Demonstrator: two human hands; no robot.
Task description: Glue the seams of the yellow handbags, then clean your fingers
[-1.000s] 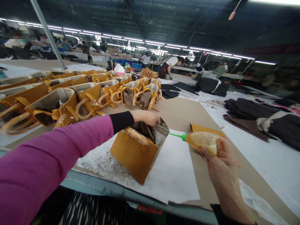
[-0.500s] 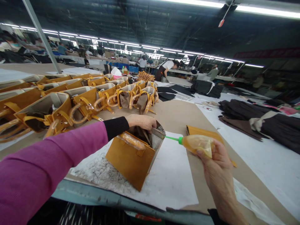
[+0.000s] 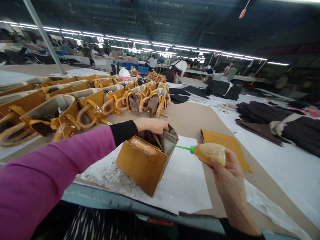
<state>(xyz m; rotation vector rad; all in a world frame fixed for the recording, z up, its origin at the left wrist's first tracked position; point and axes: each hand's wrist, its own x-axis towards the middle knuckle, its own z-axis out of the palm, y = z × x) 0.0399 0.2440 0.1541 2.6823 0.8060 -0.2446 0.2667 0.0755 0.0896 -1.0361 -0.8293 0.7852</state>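
Observation:
A mustard-yellow handbag (image 3: 141, 166) stands tilted on a stained white sheet (image 3: 192, 186) close to the table's front edge. Its handle is wrapped in clear plastic, and grey-brown lining shows at the open top. My left hand (image 3: 153, 126) reaches across the bag and is closed on the lining at its upper rim; the fingertips are partly hidden. In my right hand (image 3: 231, 173) is a squeeze bottle (image 3: 210, 153) of yellowish liquid, held on its side. The bottle's long green nozzle points left, its tip at the bag's grey side edge.
Rows of similar yellow handbags (image 3: 95, 100) fill the left and back of the table. A flat yellow bag panel (image 3: 225, 146) lies to the right, beyond it bundled dark fabric (image 3: 270, 120). A co-worker (image 3: 177, 70) bends over a table farther back.
The nozzle tip has shifted slightly down along the bag's side edge. Both hands keep their hold, and the whole view has tilted a little.

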